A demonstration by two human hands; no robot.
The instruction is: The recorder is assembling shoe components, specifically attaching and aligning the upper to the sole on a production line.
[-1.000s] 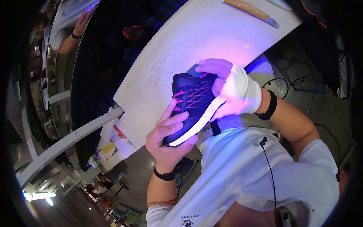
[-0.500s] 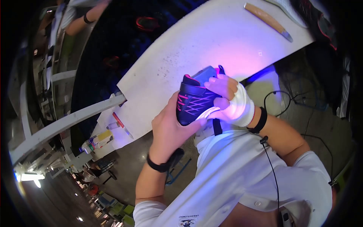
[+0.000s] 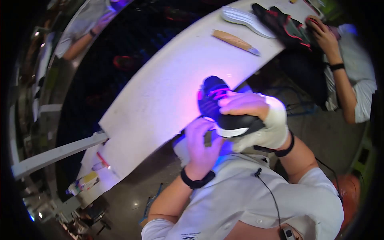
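Both my hands grip the dark sneaker (image 3: 218, 105) near chest: left hand (image 3: 202, 142) cupping underneath, bandaged right hand (image 3: 256, 116) closed over its top. Held above the white desk (image 3: 160, 100) edge; a loosened grip likely drops it floorward. Far right, another person's hand (image 3: 322, 34) works a shoe.

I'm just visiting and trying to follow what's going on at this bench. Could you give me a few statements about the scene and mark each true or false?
1. Both hands are on the dark sneaker. True: the left hand holds it from below, the right hand grips over it.
2. The right hand is bare. False: it is wrapped in white cloth or a glove.
3. The brush lies on the white table. True.
4. The sneaker's laces are green. False: they look pink.
5. Nobody else is at the table. False: another person's hand touches a second shoe at the far end.
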